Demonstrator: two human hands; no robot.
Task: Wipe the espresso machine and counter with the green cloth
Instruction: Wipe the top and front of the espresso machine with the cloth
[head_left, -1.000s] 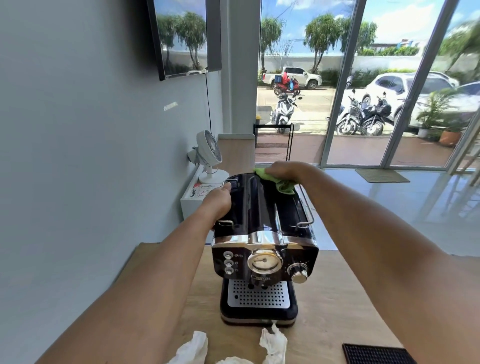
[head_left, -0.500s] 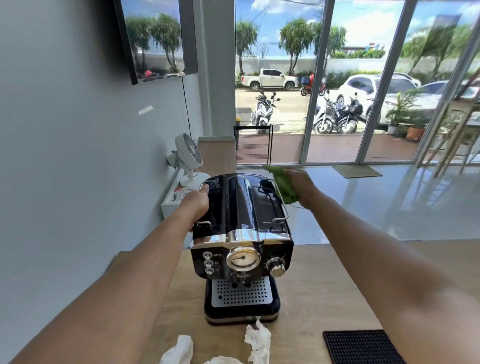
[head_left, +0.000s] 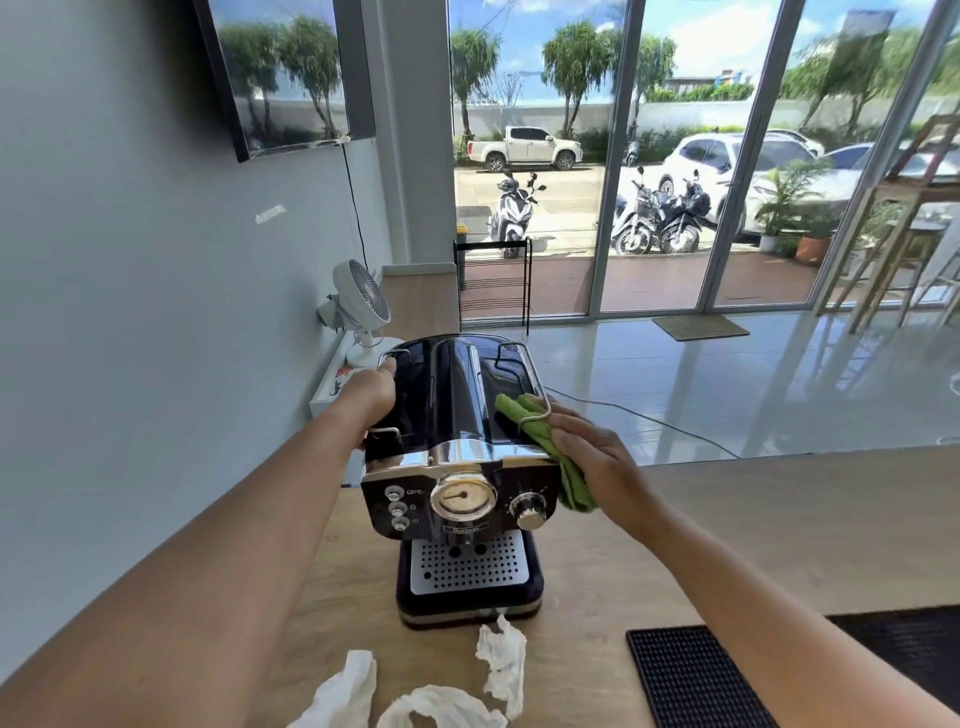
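**Cloth Brought Forward Along the Machine's Right Flank**

Since the earlier frames, the right hand (head_left: 597, 457) has been drawn back from the far rear corner of the machine top to its near right edge, and the green cloth (head_left: 550, 447) has been carried with it. The left hand (head_left: 371, 397) is observed at the same left edge as before.

The espresso machine (head_left: 457, 462) is found standing on the wooden counter (head_left: 753, 525), its dial and knob facing the camera. The cloth is pressed flat beneath the right fingers (head_left: 569, 415), which are extended and lie against the machine's upper right side; one end of the cloth is threaded under the chrome rail (head_left: 537, 400) just beyond the fingertips, and the other end hangs below the palm, beside the control knob (head_left: 529, 510). No closed fist is seen; the cloth is held by flat pressure.

The left fingers are curled over the machine's left top edge, with the thumb (head_left: 388, 366) touching the left rail. The grip is judged closed on the machine body.

Crumpled white tissues (head_left: 501, 657) are noted on the counter, nearer the camera than both hands. A black ribbed mat (head_left: 701, 675) is recorded below the right forearm.
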